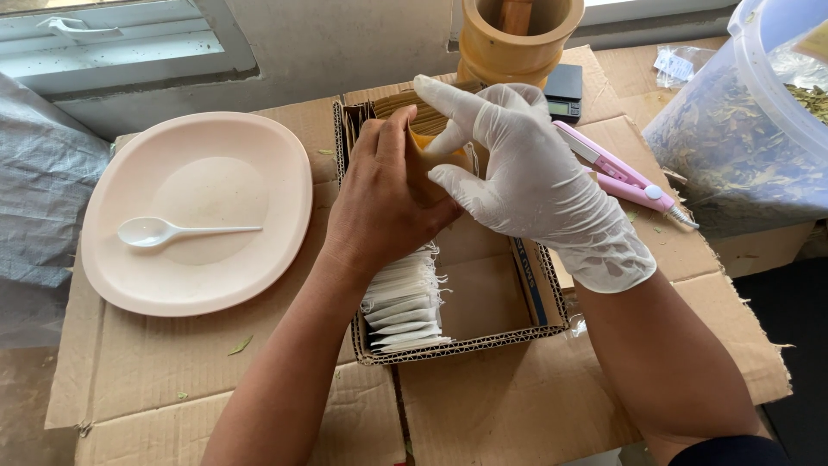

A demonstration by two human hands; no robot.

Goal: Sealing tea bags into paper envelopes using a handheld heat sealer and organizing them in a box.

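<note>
My bare left hand [379,203] grips a small tan paper pouch [423,151] over an open cardboard box [483,345]. My right hand [526,177], in a white glove, pinches the pouch's top edge with thumb and forefinger, its other fingers spread. A row of white filter bags [404,302] stands packed in the box below my left wrist. More tan pouches [414,108] stand at the box's far end.
A pale pink plate [250,155] with a white plastic spoon [177,230] lies at left on flattened cardboard [517,406]. A pink handheld sealer [617,173], a small black scale [565,91], a wooden mortar [513,39] and a clear tub of dried leaves [742,138] sit at right.
</note>
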